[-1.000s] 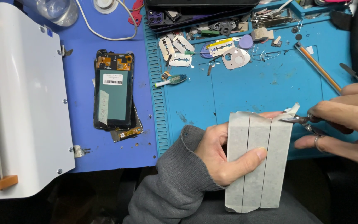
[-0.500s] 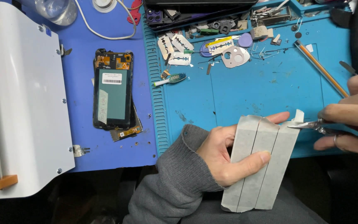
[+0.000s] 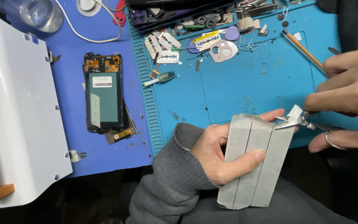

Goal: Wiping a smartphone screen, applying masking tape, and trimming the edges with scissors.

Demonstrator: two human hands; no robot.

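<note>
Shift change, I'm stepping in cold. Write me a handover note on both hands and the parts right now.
Left hand: grips the grey three-strip sheet, thumb across its front, held over the lap at the mat's near edge.
Right hand: holds small metal scissors, tips at the sheet's top right corner, where a small white flap stands up.
Opened phone lies face down on the blue mat; razor blades and a pencil lie farther back.
Done: corner lifted. Left: the rest of the sheet looks untouched.

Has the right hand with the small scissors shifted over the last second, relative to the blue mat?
Yes. The right hand with the scissors has drifted slightly right and up against the blue mat, staying at the top right corner of the grey strips.
</note>
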